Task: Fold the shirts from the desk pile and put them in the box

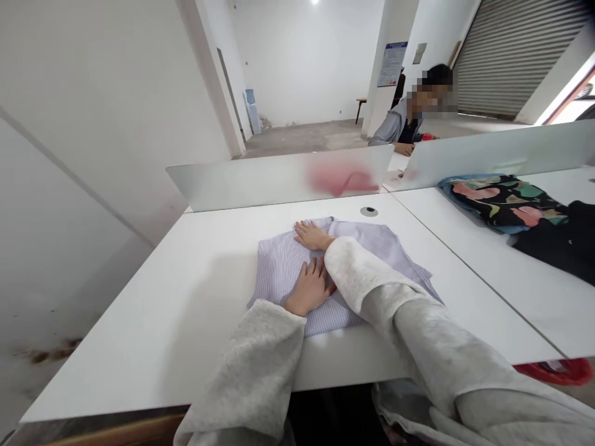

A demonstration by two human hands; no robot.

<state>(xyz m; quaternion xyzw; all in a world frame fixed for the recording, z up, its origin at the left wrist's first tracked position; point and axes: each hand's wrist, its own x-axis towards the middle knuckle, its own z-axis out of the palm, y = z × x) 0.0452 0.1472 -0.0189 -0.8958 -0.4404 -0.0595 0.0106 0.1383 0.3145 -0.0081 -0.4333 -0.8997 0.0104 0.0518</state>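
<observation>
A pale striped shirt [279, 266] lies folded flat on the white table [162, 310]. My left hand [309, 286] rests flat on the middle of the shirt, fingers stretched out and open. My right hand [312, 236] reaches across over my left arm and lies flat on the shirt's far edge, fingers extended. Both arms wear light grey sleeves. Neither hand holds anything.
A frosted divider [260, 179] runs along the table's far edge, with a cable hole [369, 211] near it. On the adjoining table to the right lie a colourful patterned garment [502, 201] and a dark garment [562, 241]. Another person [404, 124] sits beyond the divider. A red thing [558, 370] shows under the table.
</observation>
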